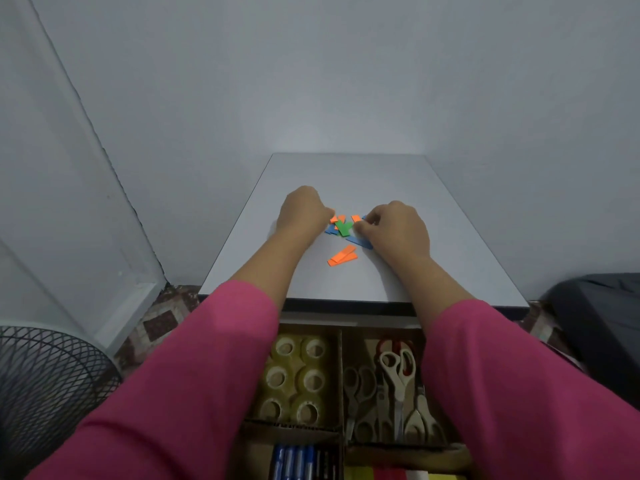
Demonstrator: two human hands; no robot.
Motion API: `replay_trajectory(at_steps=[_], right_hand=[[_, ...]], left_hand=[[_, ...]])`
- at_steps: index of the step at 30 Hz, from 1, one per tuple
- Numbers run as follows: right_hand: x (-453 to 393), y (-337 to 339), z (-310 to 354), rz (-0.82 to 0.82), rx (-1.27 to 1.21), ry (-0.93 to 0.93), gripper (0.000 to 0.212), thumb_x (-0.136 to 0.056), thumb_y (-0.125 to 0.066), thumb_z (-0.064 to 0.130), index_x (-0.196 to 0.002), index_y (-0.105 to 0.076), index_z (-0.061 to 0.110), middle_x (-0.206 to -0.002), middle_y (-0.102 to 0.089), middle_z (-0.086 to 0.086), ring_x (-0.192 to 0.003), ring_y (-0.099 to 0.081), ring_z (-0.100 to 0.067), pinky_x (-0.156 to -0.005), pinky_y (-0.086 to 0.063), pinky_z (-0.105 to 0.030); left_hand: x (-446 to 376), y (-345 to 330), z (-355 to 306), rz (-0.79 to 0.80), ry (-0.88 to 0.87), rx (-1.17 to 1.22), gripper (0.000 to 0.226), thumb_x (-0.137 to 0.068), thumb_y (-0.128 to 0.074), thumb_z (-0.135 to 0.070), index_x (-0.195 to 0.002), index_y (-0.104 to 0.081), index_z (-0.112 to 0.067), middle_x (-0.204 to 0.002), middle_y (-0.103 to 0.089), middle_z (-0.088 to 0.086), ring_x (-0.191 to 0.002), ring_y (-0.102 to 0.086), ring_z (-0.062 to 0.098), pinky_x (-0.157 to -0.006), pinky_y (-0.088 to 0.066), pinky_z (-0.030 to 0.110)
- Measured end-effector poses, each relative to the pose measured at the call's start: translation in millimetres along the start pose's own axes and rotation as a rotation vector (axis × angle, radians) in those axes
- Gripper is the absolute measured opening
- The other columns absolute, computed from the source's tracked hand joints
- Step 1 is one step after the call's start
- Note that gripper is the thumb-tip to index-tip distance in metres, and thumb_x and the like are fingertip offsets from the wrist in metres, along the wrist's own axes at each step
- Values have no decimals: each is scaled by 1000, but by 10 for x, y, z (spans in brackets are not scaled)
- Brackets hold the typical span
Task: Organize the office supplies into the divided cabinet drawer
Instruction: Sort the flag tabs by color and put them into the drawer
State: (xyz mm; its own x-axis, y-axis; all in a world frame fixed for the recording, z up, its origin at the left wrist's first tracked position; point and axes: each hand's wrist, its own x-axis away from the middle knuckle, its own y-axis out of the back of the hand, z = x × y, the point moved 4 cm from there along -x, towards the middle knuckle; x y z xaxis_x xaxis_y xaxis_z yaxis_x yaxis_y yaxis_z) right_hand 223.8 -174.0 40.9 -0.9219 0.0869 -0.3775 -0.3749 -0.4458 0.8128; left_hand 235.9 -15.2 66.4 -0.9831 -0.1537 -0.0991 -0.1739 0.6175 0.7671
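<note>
Dim, cool, even light fills the room, brightest on the wall (346, 98) just above the desk (346, 174). Shadows are soft, the picture slightly blurred, and wide-angle distortion bends the edges.

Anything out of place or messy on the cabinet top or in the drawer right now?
Yes: the coloured paper strips lie in a loose, crisscrossed heap on the cabinet top, between the left hand and right hand. An orange pair sits apart, nearer the front edge. The tape rolls and scissors in the drawer look orderly.
</note>
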Motion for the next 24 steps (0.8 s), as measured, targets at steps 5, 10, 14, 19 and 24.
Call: replay_trajectory(at_steps=[5,10,14,19,24], right_hand=[[10,11,6,-17,8,-3,24,-85,-59,32,-93,-74,15,-96,-61,-7,-95,-55,-25,-74,-48,-35],[3,12,-19,-20,-64,-44,22,-83,-58,22,-97,-73,14,-100,-60,-6,-97,-54,-23,-74,-46,-32],[2,14,-29,-30,-120,-49,19,-87,-53,18,-96,-68,13,-100,-61,-5,-96,-55,-22,-72,-44,-31],[-1,36,-51,-48,-244,-61,13,-90,-52,17,-96,-63,15,-92,-58,3,-84,-51,-14,-67,-38,-27],[-5,37,-64,-46,-277,-64,10,-90,-54,17,-95,-62,17,-91,-57,4,-83,-51,-13,-68,-38,-26]], left_hand=[[-105,-132,-111,6,17,-126,16,-88,-61,-13,-78,-50,-6,-107,-63,13,-102,-59,29,-71,-39,28],[-175,-151,-91,53,60,-162,6,-88,-57,-5,-83,-55,-3,-119,-61,15,-110,-58,29,-81,-44,29],[-199,-150,-45,45,85,-155,29,-88,-59,-7,-67,-39,-9,-116,-61,13,-105,-58,26,-73,-40,28],[-220,-129,-50,38,74,-155,8,-90,-53,-6,-95,-58,-2,-115,-62,15,-106,-59,28,-73,-41,28],[-296,-170,-3,102,110,-72,28,-90,-55,-6,-66,-39,-8,-68,-46,11,-82,-51,26,-68,-40,29]])
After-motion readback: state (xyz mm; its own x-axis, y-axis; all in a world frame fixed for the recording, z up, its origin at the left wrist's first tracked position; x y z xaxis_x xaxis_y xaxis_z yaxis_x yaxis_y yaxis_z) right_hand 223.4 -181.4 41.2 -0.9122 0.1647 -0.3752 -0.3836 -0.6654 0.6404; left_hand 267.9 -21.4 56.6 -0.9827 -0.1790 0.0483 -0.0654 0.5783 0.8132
